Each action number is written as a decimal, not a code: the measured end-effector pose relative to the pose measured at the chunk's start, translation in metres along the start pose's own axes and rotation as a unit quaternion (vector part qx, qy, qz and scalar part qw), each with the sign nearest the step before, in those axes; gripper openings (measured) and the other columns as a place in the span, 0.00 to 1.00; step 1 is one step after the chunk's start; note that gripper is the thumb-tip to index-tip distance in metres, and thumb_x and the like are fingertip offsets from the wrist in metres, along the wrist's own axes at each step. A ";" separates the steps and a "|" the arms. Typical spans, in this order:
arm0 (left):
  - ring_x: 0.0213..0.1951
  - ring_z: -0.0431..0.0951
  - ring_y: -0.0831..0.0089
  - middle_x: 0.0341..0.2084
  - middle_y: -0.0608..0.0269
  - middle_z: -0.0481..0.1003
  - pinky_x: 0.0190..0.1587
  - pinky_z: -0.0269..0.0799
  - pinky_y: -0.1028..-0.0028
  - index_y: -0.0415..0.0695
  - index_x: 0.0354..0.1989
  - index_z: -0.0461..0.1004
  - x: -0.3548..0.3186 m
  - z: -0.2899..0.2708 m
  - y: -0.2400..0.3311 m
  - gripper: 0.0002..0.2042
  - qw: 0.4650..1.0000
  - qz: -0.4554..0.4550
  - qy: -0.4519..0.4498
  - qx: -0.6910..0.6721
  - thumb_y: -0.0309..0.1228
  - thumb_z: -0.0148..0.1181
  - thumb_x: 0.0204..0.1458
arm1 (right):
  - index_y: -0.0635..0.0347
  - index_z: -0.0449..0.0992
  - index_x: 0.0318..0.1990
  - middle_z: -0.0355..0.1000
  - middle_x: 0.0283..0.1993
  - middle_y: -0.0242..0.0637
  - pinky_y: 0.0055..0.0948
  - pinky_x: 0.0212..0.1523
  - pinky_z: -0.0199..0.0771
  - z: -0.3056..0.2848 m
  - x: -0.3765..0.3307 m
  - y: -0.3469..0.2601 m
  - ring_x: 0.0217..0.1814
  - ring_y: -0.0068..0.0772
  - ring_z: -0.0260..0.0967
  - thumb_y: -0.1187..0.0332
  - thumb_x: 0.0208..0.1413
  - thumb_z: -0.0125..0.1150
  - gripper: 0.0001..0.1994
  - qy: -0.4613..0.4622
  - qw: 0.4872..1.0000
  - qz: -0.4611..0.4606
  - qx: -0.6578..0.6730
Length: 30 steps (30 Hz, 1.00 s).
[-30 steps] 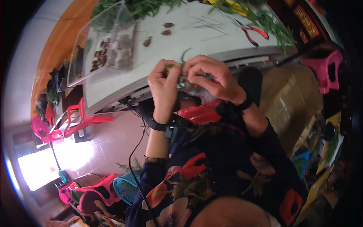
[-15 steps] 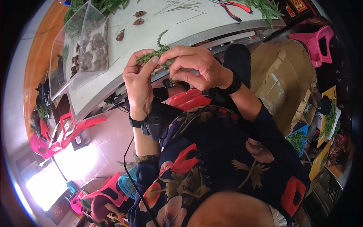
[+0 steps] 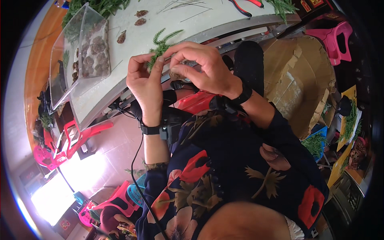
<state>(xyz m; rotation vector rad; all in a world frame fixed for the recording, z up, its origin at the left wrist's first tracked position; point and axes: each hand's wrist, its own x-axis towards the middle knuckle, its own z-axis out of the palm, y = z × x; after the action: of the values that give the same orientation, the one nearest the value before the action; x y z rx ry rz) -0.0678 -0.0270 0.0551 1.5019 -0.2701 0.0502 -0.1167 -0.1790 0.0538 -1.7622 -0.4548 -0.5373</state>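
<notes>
A person's left hand point(image 3: 145, 82) pinches a green needled sprig point(image 3: 159, 50) upright above the near edge of a white table point(image 3: 138, 42). Beside it, the right hand point(image 3: 206, 70) grips a small brown piece point(image 3: 175, 75), perhaps a cone, partly hidden. Three brown cones point(image 3: 121, 37) lie beyond, near a clear box point(image 3: 61, 86).

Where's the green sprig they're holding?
In the head view, the sprig is above and left of centre, held by the left hand, beside the right hand.

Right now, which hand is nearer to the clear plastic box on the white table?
Left. The left hand is to the right of the plastic box; the right hand is farther right, beyond the left hand.
</notes>
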 end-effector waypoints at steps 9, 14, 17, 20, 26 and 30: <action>0.28 0.69 0.85 0.27 0.68 0.72 0.29 0.65 0.85 0.38 0.31 0.70 -0.005 0.011 -0.002 0.06 0.983 0.125 0.061 0.123 0.19 0.62 0.48 | 0.67 0.75 0.33 0.76 0.30 0.40 0.23 0.31 0.73 0.014 0.001 -0.010 0.29 0.28 0.75 0.74 0.51 0.59 0.05 0.113 0.983 0.137 -0.052; 0.27 0.69 0.85 0.26 0.68 0.72 0.29 0.65 0.85 0.38 0.31 0.70 -0.008 0.013 0.003 0.06 0.989 0.073 0.058 0.115 0.20 0.62 0.48 | 0.67 0.75 0.33 0.76 0.28 0.41 0.23 0.30 0.73 0.013 0.001 -0.006 0.28 0.28 0.75 0.73 0.50 0.59 0.06 0.116 0.981 0.131 -0.084; 0.27 0.70 0.84 0.27 0.67 0.72 0.30 0.66 0.84 0.37 0.32 0.70 -0.010 0.014 0.006 0.06 0.993 0.047 0.051 0.090 0.21 0.61 0.49 | 0.66 0.75 0.31 0.75 0.27 0.41 0.27 0.30 0.72 0.014 0.001 -0.004 0.28 0.32 0.75 0.73 0.49 0.60 0.05 0.125 0.979 0.128 -0.094; 0.28 0.72 0.83 0.27 0.66 0.73 0.31 0.67 0.84 0.37 0.33 0.69 -0.011 0.016 0.006 0.06 0.997 0.033 0.044 0.046 0.22 0.61 0.50 | 0.63 0.73 0.26 0.74 0.23 0.41 0.34 0.29 0.72 0.015 0.000 -0.001 0.26 0.41 0.74 0.72 0.46 0.62 0.05 0.154 0.978 0.100 -0.098; 0.30 0.75 0.81 0.28 0.64 0.74 0.34 0.69 0.83 0.36 0.34 0.69 -0.015 0.020 0.008 0.05 0.996 0.046 0.050 0.063 0.23 0.59 0.52 | 0.63 0.74 0.27 0.73 0.24 0.38 0.33 0.32 0.69 0.014 -0.001 -0.003 0.28 0.39 0.72 0.73 0.45 0.62 0.04 0.125 0.970 0.090 -0.187; 0.31 0.75 0.80 0.28 0.63 0.75 0.35 0.69 0.83 0.35 0.35 0.71 -0.019 0.023 0.013 0.06 0.997 0.033 0.037 0.066 0.25 0.58 0.54 | 0.61 0.74 0.27 0.72 0.25 0.35 0.31 0.35 0.67 0.012 0.001 -0.006 0.31 0.36 0.71 0.74 0.44 0.63 0.03 0.136 0.958 0.056 -0.245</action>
<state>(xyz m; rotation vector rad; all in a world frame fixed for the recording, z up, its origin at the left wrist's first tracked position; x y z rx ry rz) -0.0921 -0.0465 0.0647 1.6183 -0.2604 0.1780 -0.1178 -0.1658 0.0568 -2.1260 -0.0220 -0.8492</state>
